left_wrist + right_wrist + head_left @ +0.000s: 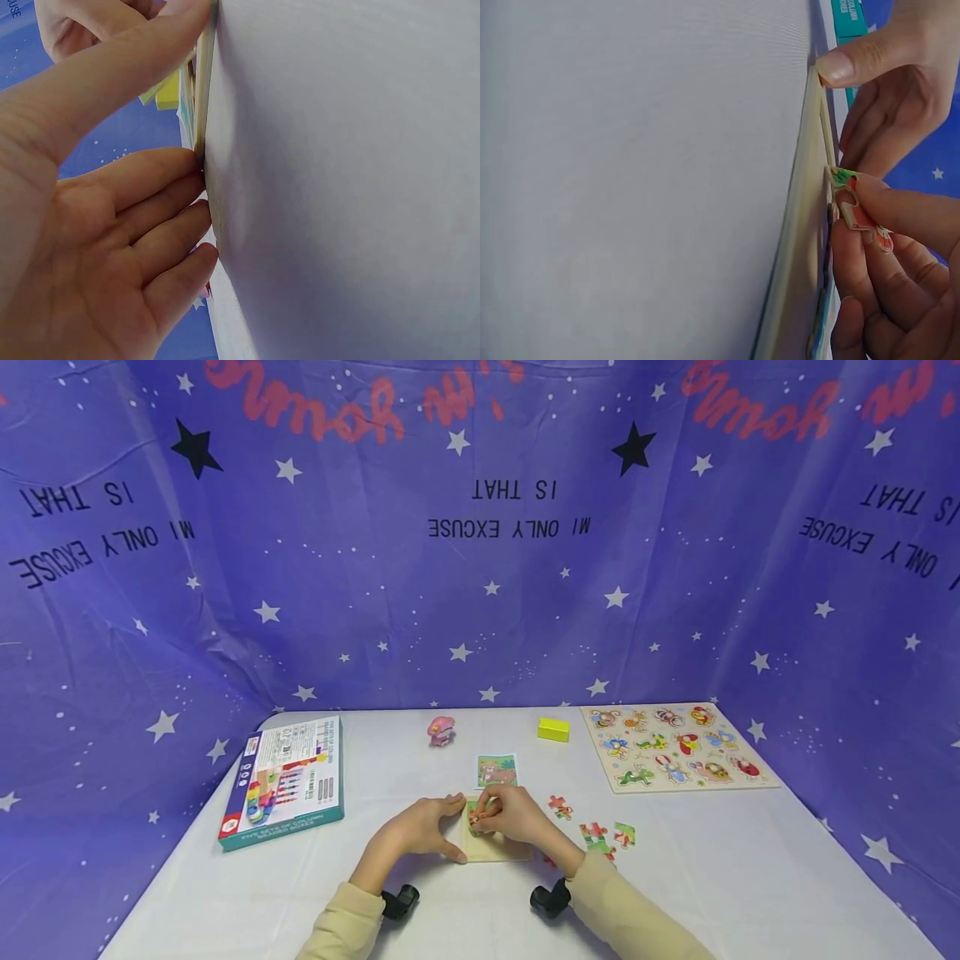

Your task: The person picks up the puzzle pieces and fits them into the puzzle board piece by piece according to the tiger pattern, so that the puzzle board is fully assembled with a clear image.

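Note:
A small wooden puzzle tray (497, 849) lies on the table between the hands. My left hand (420, 828) is at its left side, thumb (840, 67) on the near corner and the other fingers (169, 169) fairly straight with tips beside the edge. My right hand (513, 814) pinches a red and green jigsaw piece (859, 206) between thumb and fingers over the tray's left part. Just beyond the tray lies a picture card (497, 770) with a green and brown scene. Several loose jigsaw pieces (597, 838) are scattered right of my right hand, some behind the forearm.
A teal-edged boxed bead toy (288, 781) lies at the left. A pink figurine (441, 730) and a yellow block (553, 730) stand toward the back. An insect peg puzzle board (678, 747) lies at the back right. A purple star-printed curtain (480, 610) hangs behind the table.

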Tool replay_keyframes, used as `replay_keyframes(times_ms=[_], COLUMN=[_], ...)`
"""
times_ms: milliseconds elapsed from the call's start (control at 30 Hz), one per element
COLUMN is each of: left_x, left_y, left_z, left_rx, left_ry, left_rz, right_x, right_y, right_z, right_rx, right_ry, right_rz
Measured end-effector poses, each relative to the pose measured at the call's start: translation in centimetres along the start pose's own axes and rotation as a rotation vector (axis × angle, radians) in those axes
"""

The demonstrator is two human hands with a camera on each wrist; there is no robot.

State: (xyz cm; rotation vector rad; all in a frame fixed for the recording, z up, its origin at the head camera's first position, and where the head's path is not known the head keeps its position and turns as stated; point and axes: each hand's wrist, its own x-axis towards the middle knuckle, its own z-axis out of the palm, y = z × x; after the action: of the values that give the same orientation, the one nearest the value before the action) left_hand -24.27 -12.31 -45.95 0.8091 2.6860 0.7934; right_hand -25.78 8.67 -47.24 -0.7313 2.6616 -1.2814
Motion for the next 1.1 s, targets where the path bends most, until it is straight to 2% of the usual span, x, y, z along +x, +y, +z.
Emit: replay_keyframes(times_ms=[400, 900, 1100], left_x=[0.03, -0.07, -0.07], left_y=[0.02, 0.17, 0.15], left_z=[-0.09, -0.11, -0.02], left_rx=[0.003, 0.012, 0.010], left_ry=[0.000, 0.002, 0.007], left_rz=[-0.007, -0.002, -0.003], right_x=[0.18, 0.46, 0.37], right_y=[-0.13, -0.19, -0.27], right_z=[0.70, 0.65, 0.28], right_rx=[-0.080, -0.197, -0.211], right_ry=[0.056, 0.055, 0.037], right_rz=[-0.047, -0.039, -0.074])
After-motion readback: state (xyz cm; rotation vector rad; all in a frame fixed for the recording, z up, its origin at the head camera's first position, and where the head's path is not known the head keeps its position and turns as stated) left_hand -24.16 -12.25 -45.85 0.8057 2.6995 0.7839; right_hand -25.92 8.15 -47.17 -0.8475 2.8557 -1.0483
